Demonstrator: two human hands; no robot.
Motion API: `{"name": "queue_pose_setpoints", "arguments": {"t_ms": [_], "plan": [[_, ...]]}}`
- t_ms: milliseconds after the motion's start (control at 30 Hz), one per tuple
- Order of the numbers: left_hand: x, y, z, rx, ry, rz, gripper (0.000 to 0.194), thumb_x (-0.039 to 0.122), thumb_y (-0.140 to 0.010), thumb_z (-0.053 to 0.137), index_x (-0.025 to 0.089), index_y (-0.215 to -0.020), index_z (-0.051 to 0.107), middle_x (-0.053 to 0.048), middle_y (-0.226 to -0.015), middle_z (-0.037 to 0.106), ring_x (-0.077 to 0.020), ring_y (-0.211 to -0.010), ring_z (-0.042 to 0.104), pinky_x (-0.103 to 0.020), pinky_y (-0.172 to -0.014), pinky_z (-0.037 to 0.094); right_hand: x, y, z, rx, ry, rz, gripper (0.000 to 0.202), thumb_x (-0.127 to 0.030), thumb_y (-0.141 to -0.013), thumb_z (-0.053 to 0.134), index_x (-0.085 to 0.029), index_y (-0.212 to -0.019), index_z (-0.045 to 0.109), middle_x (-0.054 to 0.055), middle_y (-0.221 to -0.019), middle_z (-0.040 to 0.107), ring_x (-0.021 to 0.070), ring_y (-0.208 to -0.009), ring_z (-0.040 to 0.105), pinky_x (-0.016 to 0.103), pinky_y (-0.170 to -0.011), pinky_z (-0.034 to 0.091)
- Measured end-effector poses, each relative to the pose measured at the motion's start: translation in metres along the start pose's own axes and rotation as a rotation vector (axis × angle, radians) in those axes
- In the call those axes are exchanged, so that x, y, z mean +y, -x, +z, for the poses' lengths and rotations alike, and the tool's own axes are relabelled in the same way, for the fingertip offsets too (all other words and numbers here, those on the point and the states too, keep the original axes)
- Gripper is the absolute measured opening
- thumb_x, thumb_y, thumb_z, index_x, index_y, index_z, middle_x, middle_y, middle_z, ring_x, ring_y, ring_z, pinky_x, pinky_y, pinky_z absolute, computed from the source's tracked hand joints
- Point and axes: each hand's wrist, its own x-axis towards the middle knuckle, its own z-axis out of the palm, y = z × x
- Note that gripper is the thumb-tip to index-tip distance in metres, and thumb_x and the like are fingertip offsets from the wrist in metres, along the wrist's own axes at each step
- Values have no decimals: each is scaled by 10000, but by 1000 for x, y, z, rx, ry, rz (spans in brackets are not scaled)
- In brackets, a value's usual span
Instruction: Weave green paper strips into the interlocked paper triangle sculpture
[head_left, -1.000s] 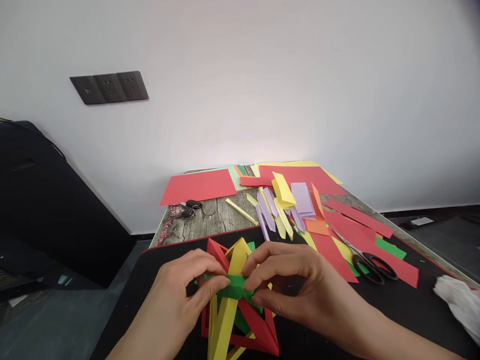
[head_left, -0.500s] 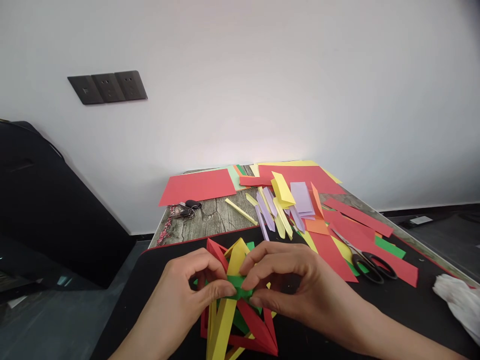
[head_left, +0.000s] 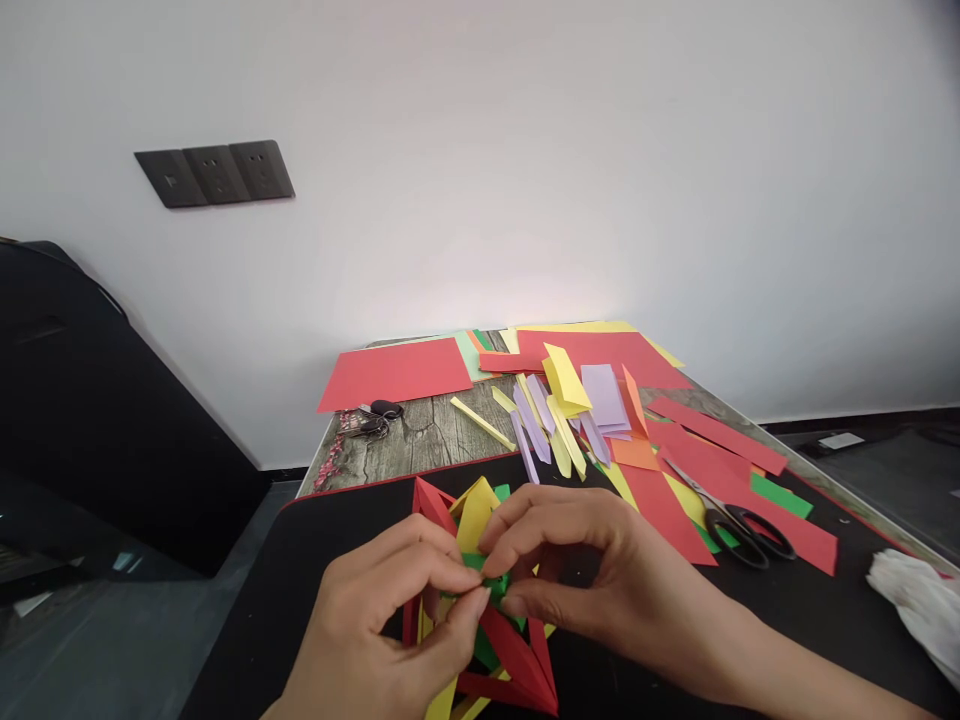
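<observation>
A model of folded paper strips in red, yellow and green [head_left: 517, 655] sits on the black mat in front of me. My left hand [head_left: 397, 610] pinches a green paper strip [head_left: 472, 562] at the model's middle, thumb and forefinger together. From the other side my right hand [head_left: 577, 560] grips the same green strip between thumb and fingers. The fingertips of both hands nearly meet there. My fingers hide much of the green strip and part of the yellow strip beneath it.
Black-handled scissors [head_left: 739, 525] lie on red paper strips [head_left: 795, 520] at the right. Folded purple and yellow strips [head_left: 532, 430] lie beyond my hands. Keys [head_left: 375, 418] rest near a red sheet [head_left: 397, 375]. A crumpled white tissue [head_left: 915, 605] is at the right edge.
My left hand has shifted right, its thumb and forefinger now closer to my right fingertips on the green strip. My right hand has hardly moved.
</observation>
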Motion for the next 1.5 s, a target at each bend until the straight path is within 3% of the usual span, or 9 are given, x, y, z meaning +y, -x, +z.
{"name": "queue_pose_setpoints", "arguments": {"t_ms": [133,233,500,667,800,933,1100,1233,1500], "plan": [[4,6,7,94,-97,76,178,8,-803,567,178,-753,579,2,-746,628,-78,-621,619,-157,-561,510,-2,0,2,9,96,-11,88,-123,-778,691,-185,-838,713,34,-937,668,110,-715,607,219,-618,482],[4,5,1,26,-73,62,154,50,-819,578,194,-779,614,0,-775,651,-91,-658,638,-163,-592,522,-3,3,7,63,175,-26,132,-84,-770,661,-190,-839,701,32,-924,671,110,-707,605,215,-609,484],[-25,-4,-26,-109,-98,-318,142,394,-791,689,259,-835,690,18,-812,694,-144,-674,601,-236,-619,498,-8,6,12,102,285,-98,134,-79,-784,648,-199,-816,698,29,-900,692,124,-740,626,220,-620,500],[-35,8,-31,35,-82,-384,239,456,-771,683,225,-827,664,2,-754,652,-147,-662,582,-235,-596,493,-13,-4,-4,-8,254,-91,63,-141,-796,675,-179,-841,697,39,-954,682,103,-697,616,217,-594,498],[-24,22,-41,194,-133,-312,236,464,-815,640,231,-781,638,-9,-827,635,-143,-742,603,-214,-634,495,-19,-15,-20,-220,253,-129,58,-165,-816,682,-168,-870,704,51,-981,685,128,-822,645,227,-655,528],[-2,36,-42,234,-206,-179,181,437,-821,657,257,-808,644,-17,-939,654,-156,-866,661,-198,-682,518,-22,-28,-34,-446,281,-195,85,-153,-836,665,-167,-903,715,49,-1009,687,119,-854,662,228,-702,551],[11,44,-21,189,-279,-79,154,368,-811,695,273,-916,634,-31,-1119,619,-184,-1025,636,-233,-770,535,-22,-39,-39,-605,282,-237,97,-137,-850,659,-169,-924,713,58,-1047,684,134,-936,661,257,-771,555],[15,39,0,257,-338,54,31,221,-851,655,235,-863,629,-12,-854,598,-150,-814,597,-250,-708,512,-16,-31,-36,-501,256,-259,109,-133,-851,664,-172,-938,717,57,-1083,633,115,-915,632,255,-774,550],[17,28,18,254,-323,-138,53,266,-849,653,227,-813,654,-10,-835,570,-159,-779,567,-256,-620,490,4,-10,-25,-182,96,-152,81,-174,-819,710,-179,-899,712,20,-929,643,110,-858,617,221,-707,518]]}}
